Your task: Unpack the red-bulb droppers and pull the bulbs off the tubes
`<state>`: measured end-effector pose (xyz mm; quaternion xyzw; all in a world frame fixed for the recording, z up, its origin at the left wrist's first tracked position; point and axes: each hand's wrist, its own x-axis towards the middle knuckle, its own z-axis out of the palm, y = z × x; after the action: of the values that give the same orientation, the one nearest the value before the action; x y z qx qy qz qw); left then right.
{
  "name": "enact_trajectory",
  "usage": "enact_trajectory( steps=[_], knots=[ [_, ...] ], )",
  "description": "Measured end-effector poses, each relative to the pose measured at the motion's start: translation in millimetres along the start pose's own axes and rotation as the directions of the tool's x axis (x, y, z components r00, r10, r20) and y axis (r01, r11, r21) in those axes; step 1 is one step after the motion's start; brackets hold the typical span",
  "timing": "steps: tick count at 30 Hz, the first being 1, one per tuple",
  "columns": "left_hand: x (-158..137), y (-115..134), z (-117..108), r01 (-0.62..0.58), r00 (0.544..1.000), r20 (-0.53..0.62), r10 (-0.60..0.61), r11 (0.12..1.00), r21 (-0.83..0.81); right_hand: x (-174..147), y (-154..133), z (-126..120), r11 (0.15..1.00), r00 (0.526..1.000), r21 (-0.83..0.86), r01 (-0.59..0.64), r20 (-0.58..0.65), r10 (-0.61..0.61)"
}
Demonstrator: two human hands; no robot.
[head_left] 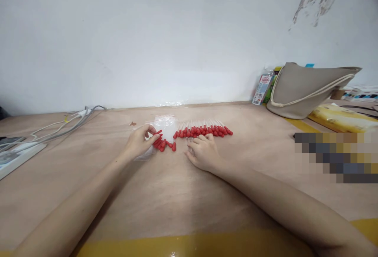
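Observation:
My left hand (140, 141) is at a small pile of loose red rubber bulbs (162, 145), with its thumb and index finger closing around one bulb (158, 132). Under and behind the pile lie clear plastic bags (165, 125). My right hand (203, 152) rests on the table to the right, its fingers curled down beside something clear that I cannot make out. Just beyond it is a row of droppers (203, 131), red bulbs towards me and thin clear tubes pointing at the wall.
The brown-covered table (165, 198) meets a white wall. At left are cables (79, 121) and a power strip (22, 160). On the right stand a grey bag (310, 87) and a carton (262, 88), with a yellow pack (342, 117) nearby. A blurred patch covers the right edge.

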<state>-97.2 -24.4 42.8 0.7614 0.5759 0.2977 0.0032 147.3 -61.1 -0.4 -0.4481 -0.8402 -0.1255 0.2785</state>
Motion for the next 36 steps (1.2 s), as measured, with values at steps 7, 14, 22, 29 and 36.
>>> enact_trajectory(
  steps=[7, 14, 22, 29, 36],
  knots=[
    [-6, 0, 7, -0.068, 0.984, 0.161, 0.073, 0.997, -0.037, 0, -1, -4, 0.997, 0.999, 0.075, 0.004, 0.05, -0.008],
    [-6, 6, 7, -0.107, 0.993, 0.05, 0.108, 0.994, -0.01, -10, 18, -21, 0.999, 0.997, 0.042, -0.003, -0.08, 0.007],
    [22, 31, 21, -0.174, 0.973, 0.187, 0.134, 0.961, 0.215, -46, 51, -32, 0.999, 0.983, 0.031, 0.04, -0.183, -0.034],
    [47, 32, 39, -0.058, 0.958, 0.288, -0.004, 0.977, 0.206, -50, 54, -28, 0.998, 0.973, 0.065, -0.003, -0.232, 0.019],
    [27, 28, 26, -0.094, 0.992, -0.077, 0.104, 0.988, 0.122, -51, 54, -26, 0.998, 0.963, 0.066, -0.009, -0.269, 0.026]
  ],
)
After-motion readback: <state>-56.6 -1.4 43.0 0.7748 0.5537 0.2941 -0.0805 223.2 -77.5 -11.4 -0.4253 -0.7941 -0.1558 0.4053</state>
